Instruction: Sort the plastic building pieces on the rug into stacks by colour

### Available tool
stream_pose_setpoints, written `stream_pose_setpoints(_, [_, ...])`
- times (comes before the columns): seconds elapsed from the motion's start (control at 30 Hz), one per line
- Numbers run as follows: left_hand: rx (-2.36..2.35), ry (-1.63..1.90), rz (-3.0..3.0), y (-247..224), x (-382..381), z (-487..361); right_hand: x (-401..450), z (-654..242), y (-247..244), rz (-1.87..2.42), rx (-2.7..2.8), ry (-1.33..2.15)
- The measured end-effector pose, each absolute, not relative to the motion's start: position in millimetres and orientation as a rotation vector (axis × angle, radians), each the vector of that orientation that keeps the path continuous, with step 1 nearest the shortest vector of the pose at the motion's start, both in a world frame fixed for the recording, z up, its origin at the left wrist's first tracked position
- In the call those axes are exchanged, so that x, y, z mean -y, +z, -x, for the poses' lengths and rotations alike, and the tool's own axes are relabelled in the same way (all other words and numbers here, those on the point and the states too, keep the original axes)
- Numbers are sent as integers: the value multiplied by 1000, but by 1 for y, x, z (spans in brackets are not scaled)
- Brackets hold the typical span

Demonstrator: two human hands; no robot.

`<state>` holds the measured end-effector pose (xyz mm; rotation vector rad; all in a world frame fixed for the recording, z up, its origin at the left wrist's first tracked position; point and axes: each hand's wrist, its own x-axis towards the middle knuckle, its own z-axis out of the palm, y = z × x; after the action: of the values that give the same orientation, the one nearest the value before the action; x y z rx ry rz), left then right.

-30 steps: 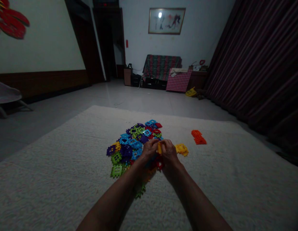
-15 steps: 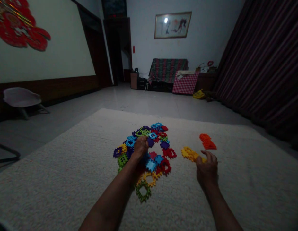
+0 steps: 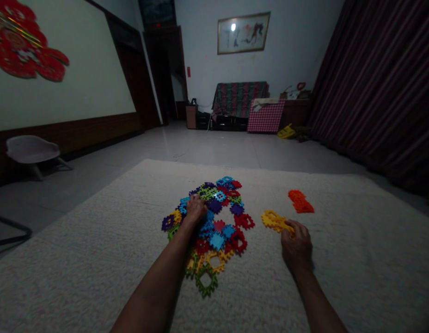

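Observation:
A loose pile of toothed plastic building pieces [image 3: 217, 240] in blue, purple, red, green and yellow lies on the pale mat [image 3: 96, 249]. Over the pile's left part is my left hand [image 3: 196, 209], its fingers bent down among the pieces; what they pinch, if anything, is hidden. To the right, my right hand [image 3: 297, 243] has thumb and fingers closed on the near end of a row of yellow toothed pieces [image 3: 274, 221]. Just beyond that hand, a group of orange toothed pieces [image 3: 300, 201] rests on the mat.
A low pale chair [image 3: 32, 149] stands on the floor at the left, with a dark metal leg [image 3: 11, 230] nearer me. Tiled floor [image 3: 221, 144] runs beyond the mat to a cloth-covered piece of furniture [image 3: 240, 98]. Dark curtains [image 3: 370, 92] hang along the right.
My left hand has shifted left over the pile, uncovering blue and purple pieces. My right hand stays at the yellow row, its fingers now lower and closer around the end.

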<state>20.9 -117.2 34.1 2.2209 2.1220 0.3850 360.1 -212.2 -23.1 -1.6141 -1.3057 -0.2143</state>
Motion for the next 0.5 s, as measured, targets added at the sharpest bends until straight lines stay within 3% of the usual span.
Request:
stream_pose_setpoints(0.13, [-1928, 450, -2313, 36, 114, -22, 212, -360, -23, 1612, 1313, -200])
stream_pose_setpoints(0.27, [-2114, 517, -2198, 46, 110, -14, 210, -360, -25, 1597, 1291, -205])
stream_pose_setpoints(0.5, [-2291, 175, -2137, 44, 113, -8, 209, -361, -26, 1532, 1310, -223])
